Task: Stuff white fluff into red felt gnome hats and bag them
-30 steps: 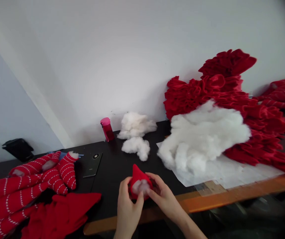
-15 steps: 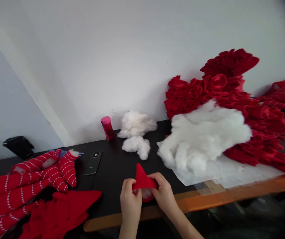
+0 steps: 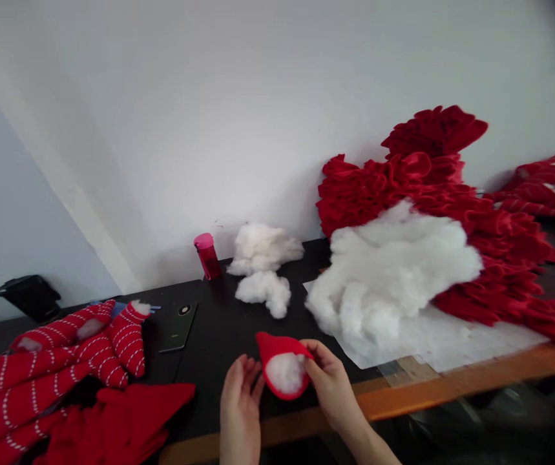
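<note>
One red pointed pouch (image 3: 276, 346), white filling (image 3: 285, 373) showing in its opening, is pinched at its right edge between the thumb and fingers of the right grip (image 3: 331, 382). The left grip (image 3: 241, 391) is loosely open and holds nothing, its half-curled fingers beside the pouch's left side; whether they touch it cannot be told. Beyond both grips, white fluff (image 3: 265, 290) lies on the black worktop (image 3: 209, 355); left of the left grip lie red pieces (image 3: 129, 413).

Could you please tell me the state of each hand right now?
Left hand: open, beside the red pouch, not gripping it.
Right hand: closed, holding the red pouch by its edge.
</note>
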Motion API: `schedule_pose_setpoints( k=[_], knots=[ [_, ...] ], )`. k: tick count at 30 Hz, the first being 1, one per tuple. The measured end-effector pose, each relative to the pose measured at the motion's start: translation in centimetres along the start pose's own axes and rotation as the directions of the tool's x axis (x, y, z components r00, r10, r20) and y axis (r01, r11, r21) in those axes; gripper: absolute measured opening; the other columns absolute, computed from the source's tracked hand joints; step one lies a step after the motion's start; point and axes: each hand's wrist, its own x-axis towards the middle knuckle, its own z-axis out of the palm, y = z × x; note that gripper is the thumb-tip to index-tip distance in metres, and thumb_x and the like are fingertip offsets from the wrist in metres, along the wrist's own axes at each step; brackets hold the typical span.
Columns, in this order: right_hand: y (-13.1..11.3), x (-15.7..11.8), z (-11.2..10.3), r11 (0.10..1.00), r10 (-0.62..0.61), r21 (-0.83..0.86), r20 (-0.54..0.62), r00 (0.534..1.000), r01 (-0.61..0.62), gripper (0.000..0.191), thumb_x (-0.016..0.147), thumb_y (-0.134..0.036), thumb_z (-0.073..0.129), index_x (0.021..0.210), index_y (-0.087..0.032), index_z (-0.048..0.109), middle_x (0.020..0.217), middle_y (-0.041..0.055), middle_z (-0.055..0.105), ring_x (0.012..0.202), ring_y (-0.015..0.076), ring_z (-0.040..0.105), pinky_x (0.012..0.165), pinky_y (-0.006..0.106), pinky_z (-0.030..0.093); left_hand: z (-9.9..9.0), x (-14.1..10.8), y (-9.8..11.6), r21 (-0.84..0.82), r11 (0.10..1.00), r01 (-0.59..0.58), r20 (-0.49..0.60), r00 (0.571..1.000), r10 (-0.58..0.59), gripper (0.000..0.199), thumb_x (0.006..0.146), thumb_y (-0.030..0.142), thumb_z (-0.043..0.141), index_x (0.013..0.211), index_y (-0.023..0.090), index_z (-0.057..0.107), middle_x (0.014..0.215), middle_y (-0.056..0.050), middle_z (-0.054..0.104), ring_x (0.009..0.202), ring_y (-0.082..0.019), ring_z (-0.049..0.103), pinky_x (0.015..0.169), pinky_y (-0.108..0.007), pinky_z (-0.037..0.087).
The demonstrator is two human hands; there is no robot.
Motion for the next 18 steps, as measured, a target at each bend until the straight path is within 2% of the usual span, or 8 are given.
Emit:
schedule_pose_setpoints(
  k=[2,4,6,8,10,11,14,18],
  knots=[
    [-0.4,-0.6,0.5,0.997,0.036,0.066,0.064,0.997,-0.040,0.022,0.082,-0.038,0.055,0.090,-0.018,0.059,0.077,0.0040,0.066,0.064,0.0179,0.060,0.056,0.026,0.047,1.0,-0.5,0.3,-0.317,0.902,0.293,0.154,0.954,-0.256,0.039,0.078,0.050,0.059,0.090,0.015,0.068,0.096,-0.015,0.070,0.093,-0.026,0.066,0.084,-0.040,0.052],
    [-0.7,-1.5,0.9,0.994,0.047,0.095,0.085,0.995,-0.055,0.024,0.082,-0.040,0.058,0.093,-0.018,0.060,0.082,0.0058,0.068,0.071,0.0205,0.064,0.061,0.028,0.052,2.0,-0.8,0.5,-0.442,0.815,0.375,0.242,0.925,-0.294,0.034,0.080,0.046,0.060,0.093,0.016,0.069,0.100,-0.015,0.071,0.098,-0.026,0.066,0.088,-0.039,0.051],
    [-0.7,-2.7,0.8,0.998,-0.052,0.022,-0.007,0.999,0.052,0.020,0.084,-0.036,0.059,0.096,-0.021,0.061,0.089,0.0072,0.068,0.081,0.0227,0.065,0.070,0.031,0.055,2.7,-0.7,0.5,-0.507,0.798,0.325,0.169,0.946,-0.278,0.024,0.080,0.036,0.063,0.098,0.021,0.067,0.098,-0.011,0.072,0.095,-0.024,0.067,0.087,-0.038,0.052],
    [-0.5,-3.8,0.5,0.950,-0.279,-0.160,-0.053,0.959,0.268,0.014,0.087,-0.027,0.056,0.098,-0.024,0.063,0.098,0.0084,0.066,0.091,0.0235,0.065,0.080,0.033,0.055,3.0,-0.4,0.3,-0.518,0.809,0.279,0.071,0.956,-0.284,0.022,0.079,0.033,0.065,0.100,0.024,0.065,0.092,-0.007,0.073,0.085,-0.022,0.069,0.081,-0.038,0.054],
    [0.0,-4.7,0.1,0.830,-0.471,-0.306,0.066,0.880,0.467,0.025,0.089,-0.017,0.051,0.108,-0.028,0.064,0.114,0.0089,0.063,0.105,0.0236,0.062,0.090,0.033,0.052,2.9,-0.1,-0.1,-0.523,0.806,0.279,0.055,0.954,-0.294,0.024,0.078,0.035,0.066,0.100,0.024,0.064,0.089,-0.006,0.072,0.078,-0.021,0.070,0.075,-0.037,0.056],
    [0.3,-5.0,-0.1,0.777,-0.513,-0.340,0.146,0.846,0.530,0.034,0.090,-0.013,0.049,0.116,-0.030,0.062,0.123,0.0081,0.060,0.112,0.0236,0.059,0.094,0.033,0.050,2.8,0.0,-0.3,-0.524,0.799,0.293,0.082,0.952,-0.296,0.028,0.077,0.036,0.067,0.101,0.024,0.063,0.090,-0.006,0.072,0.077,-0.021,0.070,0.074,-0.036,0.056],
    [0.8,-5.3,-0.2,0.715,-0.528,-0.388,0.245,0.813,0.582,0.053,0.090,-0.010,0.048,0.136,-0.036,0.044,0.138,0.0045,0.050,0.123,0.0236,0.051,0.100,0.035,0.046,2.2,-0.5,-0.9,-0.503,0.805,0.313,0.173,0.950,-0.261,0.048,0.071,0.040,0.072,0.115,0.027,0.058,0.098,-0.008,0.071,0.082,-0.023,0.070,0.077,-0.037,0.056],
    [0.0,-5.0,0.1,0.738,-0.491,-0.341,0.321,0.810,0.582,0.062,0.089,-0.009,0.048,0.142,-0.038,0.033,0.142,0.0024,0.046,0.127,0.0246,0.046,0.102,0.038,0.044,2.1,-2.0,-0.7,-0.402,0.883,0.243,0.250,0.957,-0.150,0.086,0.064,0.038,0.079,0.137,0.035,0.035,0.114,-0.008,0.066,0.097,-0.027,0.067,0.088,-0.043,0.051]
  ],
)
